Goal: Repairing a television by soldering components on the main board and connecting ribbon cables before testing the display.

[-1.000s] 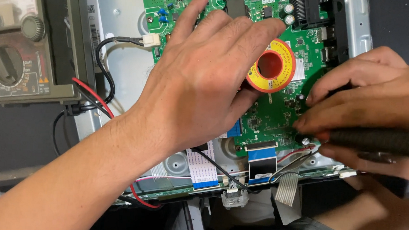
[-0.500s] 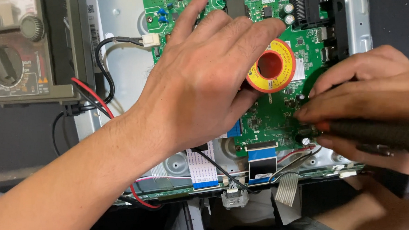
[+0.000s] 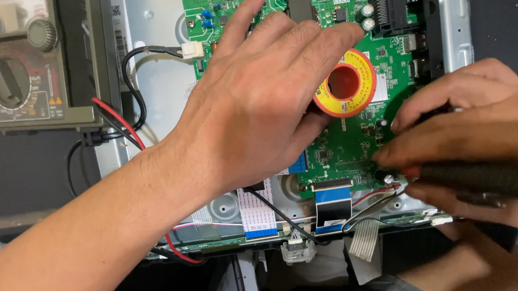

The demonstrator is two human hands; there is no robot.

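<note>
My left hand (image 3: pixel 255 104) lies palm down across a green circuit board (image 3: pixel 352 146). Its fingers and thumb hold a small red and yellow solder spool (image 3: pixel 346 85) against the board. My right hand (image 3: pixel 475 120) comes in from the right edge and grips a black-handled tool (image 3: pixel 479 178) with a red collar. The tool's tip points at the board's lower right part, near a small silver capacitor (image 3: pixel 388 178), and my fingers hide the tip itself.
A grey analog multimeter (image 3: pixel 17 77) lies at the left, with red and black leads (image 3: pixel 117 119) running under my left forearm. The board sits on a silver metal chassis (image 3: pixel 152 48). A blue-ended flat cable (image 3: pixel 332 204) and a white flat cable (image 3: pixel 256 212) lie along the near edge.
My right hand and the tool have shifted very slightly over the board's lower right. My left hand stays put on the spool.
</note>
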